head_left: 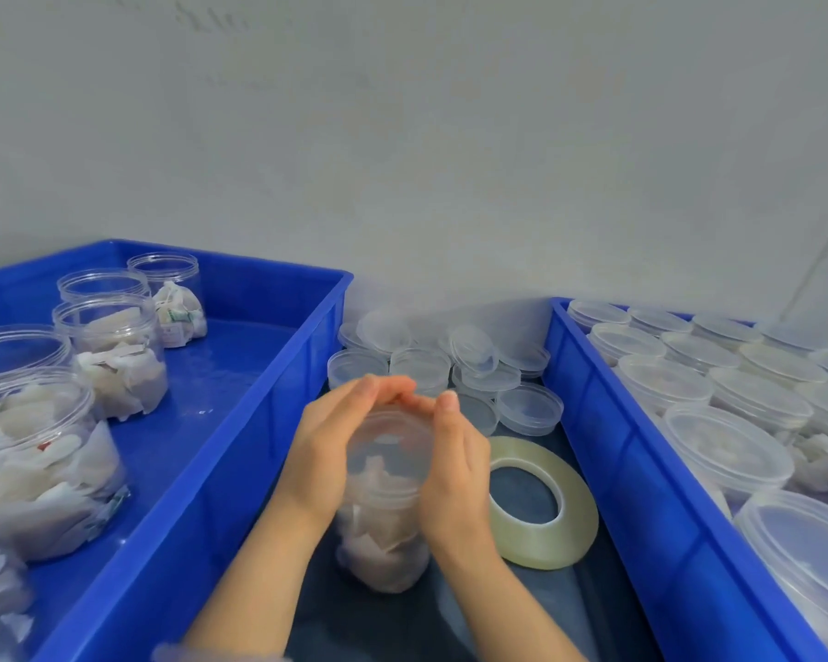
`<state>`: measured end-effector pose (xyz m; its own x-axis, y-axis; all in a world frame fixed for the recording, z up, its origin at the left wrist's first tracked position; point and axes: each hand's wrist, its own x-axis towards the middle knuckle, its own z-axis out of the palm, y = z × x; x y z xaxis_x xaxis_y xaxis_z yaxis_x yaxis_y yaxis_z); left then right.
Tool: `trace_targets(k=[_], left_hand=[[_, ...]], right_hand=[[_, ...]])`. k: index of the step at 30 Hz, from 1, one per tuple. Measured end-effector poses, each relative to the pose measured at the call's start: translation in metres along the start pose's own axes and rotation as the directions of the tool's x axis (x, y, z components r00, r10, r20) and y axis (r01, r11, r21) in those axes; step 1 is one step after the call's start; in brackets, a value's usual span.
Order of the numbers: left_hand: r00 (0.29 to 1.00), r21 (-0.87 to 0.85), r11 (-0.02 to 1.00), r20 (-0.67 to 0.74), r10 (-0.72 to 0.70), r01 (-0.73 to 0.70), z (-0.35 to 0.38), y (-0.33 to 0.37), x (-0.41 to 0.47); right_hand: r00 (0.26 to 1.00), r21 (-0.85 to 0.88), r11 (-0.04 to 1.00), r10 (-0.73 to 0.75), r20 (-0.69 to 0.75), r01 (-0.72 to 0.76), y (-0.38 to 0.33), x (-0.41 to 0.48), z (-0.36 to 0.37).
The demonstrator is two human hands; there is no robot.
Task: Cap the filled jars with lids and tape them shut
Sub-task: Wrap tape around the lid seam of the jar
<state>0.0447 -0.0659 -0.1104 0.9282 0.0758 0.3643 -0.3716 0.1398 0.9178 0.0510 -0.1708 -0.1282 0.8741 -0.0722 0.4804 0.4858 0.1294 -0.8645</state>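
Tape roll [578, 524] and loose lids [529, 408] are lying beside the jar [383, 532]; left hand [326, 446] and right hand [455, 470] are cupping its lid [389, 439] in curled grips.

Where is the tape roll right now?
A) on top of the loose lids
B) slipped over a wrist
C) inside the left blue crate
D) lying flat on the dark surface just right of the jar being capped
D: the clear tape roll lies flat and untouched, beside the right hand that grips the jar.
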Motion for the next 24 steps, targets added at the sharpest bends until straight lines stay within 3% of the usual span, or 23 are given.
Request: trace_targets(k=[7, 18, 24], left_hand=[[0.997, 0.048, 0.996, 0.022, 0.074, -0.075, -0.004, -0.007, -0.007], [0.968, 0.05, 0.991, -0.212, 0.131, -0.123, 0.009, -0.009, -0.011], [0.978, -0.017, 0.998, -0.2, -0.062, 0.06, 0.006, -0.012, -0.006]], right_hand=[[1.0, -0.026, 0.999, 0.02, -0.015, -0.02, -0.003, 0.001, 0.0], [0.999, -0.045, 0.999, -0.007, -0.049, 0.004, -0.003, 0.0, 0.002], [0.994, -0.01, 0.999, 0.034, 0.105, -0.033, -0.016, -0.001, -0.002]])
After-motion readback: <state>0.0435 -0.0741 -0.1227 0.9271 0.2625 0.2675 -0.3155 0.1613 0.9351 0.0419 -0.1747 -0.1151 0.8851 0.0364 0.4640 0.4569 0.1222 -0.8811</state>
